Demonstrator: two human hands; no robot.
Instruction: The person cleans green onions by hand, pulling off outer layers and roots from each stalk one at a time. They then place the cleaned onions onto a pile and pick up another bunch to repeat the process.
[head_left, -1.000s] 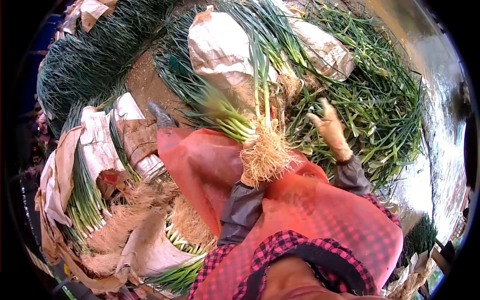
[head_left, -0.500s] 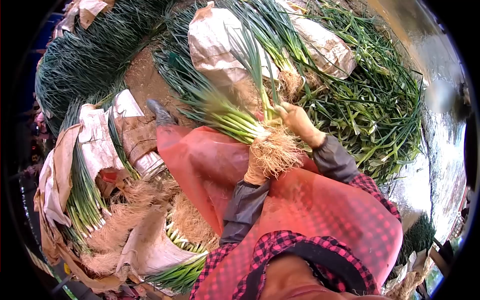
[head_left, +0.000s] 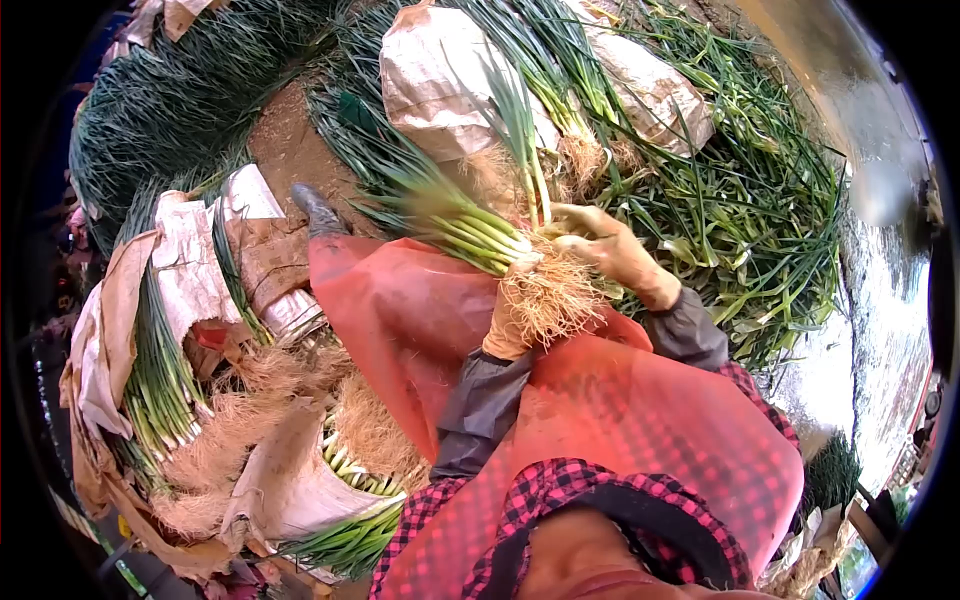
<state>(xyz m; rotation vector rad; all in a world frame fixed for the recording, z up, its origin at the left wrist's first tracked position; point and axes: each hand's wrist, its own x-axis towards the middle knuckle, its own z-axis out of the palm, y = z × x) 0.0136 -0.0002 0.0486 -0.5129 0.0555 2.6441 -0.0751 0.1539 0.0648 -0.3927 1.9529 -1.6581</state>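
My left hand (head_left: 508, 322) is closed around a bunch of green onions (head_left: 478, 240) just above their roots. The pale, stringy roots (head_left: 555, 295) spill over the fingers and hide part of the hand. A few separate green onion stalks (head_left: 535, 190) stand more upright at the right edge of the bunch. At the base of these stalks is my right hand (head_left: 622, 258), its fingers apart and the fingertips close to the roots. Whether the fingertips touch the roots is hard to tell.
A red apron (head_left: 400, 300) covers the lap. A heap of loose green leaves (head_left: 720, 230) lies on the right. Wrapped green onion bundles (head_left: 180, 390) lie on the left, and a pale sack wrap (head_left: 440, 85) sits ahead. More dark green bundles (head_left: 180, 120) are stacked at far left.
My right hand has let go of a thin green leaf by the upright stalks, and its fingers have spread. It has shifted slightly right and down. My left hand still grips the bunch.
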